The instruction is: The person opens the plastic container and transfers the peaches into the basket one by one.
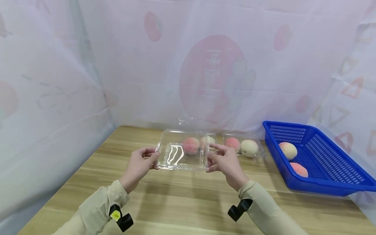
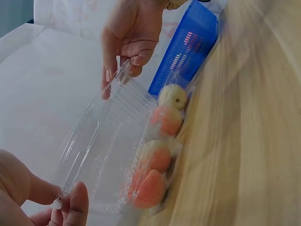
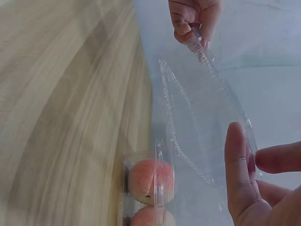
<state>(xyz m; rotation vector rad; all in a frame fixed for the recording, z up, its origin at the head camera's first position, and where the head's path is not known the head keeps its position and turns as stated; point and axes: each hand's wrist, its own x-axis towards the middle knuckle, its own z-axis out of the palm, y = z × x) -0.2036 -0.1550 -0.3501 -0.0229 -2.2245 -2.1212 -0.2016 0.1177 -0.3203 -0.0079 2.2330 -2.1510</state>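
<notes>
A clear plastic clamshell box (image 1: 175, 154) is held up above the table by both hands, tilted toward the head camera. My left hand (image 1: 141, 164) pinches its left edge between thumb and fingers. At the right edge, my right hand (image 1: 226, 164) pinches the rim, its index finger extended along the top. Through the clear plastic show a pink peach (image 1: 191, 146) and a paler one (image 1: 207, 141) at the back of the table. To their right, a pink peach (image 1: 232, 144) and a cream peach (image 1: 249, 148) lie in clear packaging.
A blue plastic basket (image 1: 326, 183) stands at the right with a cream peach (image 1: 288, 150) and a pink peach (image 1: 299, 169) inside. Printed white sheeting (image 1: 141, 81) hangs behind and beside the wooden table (image 1: 176, 202).
</notes>
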